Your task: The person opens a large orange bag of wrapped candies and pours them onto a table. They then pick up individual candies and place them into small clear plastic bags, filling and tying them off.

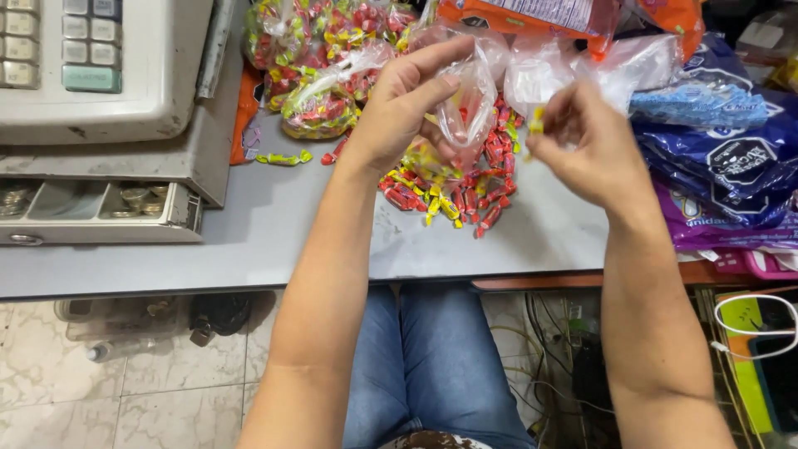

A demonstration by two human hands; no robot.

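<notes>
- my left hand (399, 104) pinches a clear bag (467, 108) open
- right hand (586, 145) grips a yellow candy (537, 120) just beside it
- candy pile (453, 187) below both

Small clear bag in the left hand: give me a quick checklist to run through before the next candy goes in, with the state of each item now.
1. Small clear bag held up by the left hand: ok.
2. Bag mouth open wide enough: cannot tell, the plastic is bunched at the fingers.
3. Right hand has a candy pinched at its fingertips: ok, something yellow shows there.
4. Loose pile of red and yellow candies on the grey counter below the hands: ok.
5. Filled bags set aside beyond the left hand, apart from the pile: ok.
6. Open coin drawer free of stray candies: ok.
</notes>
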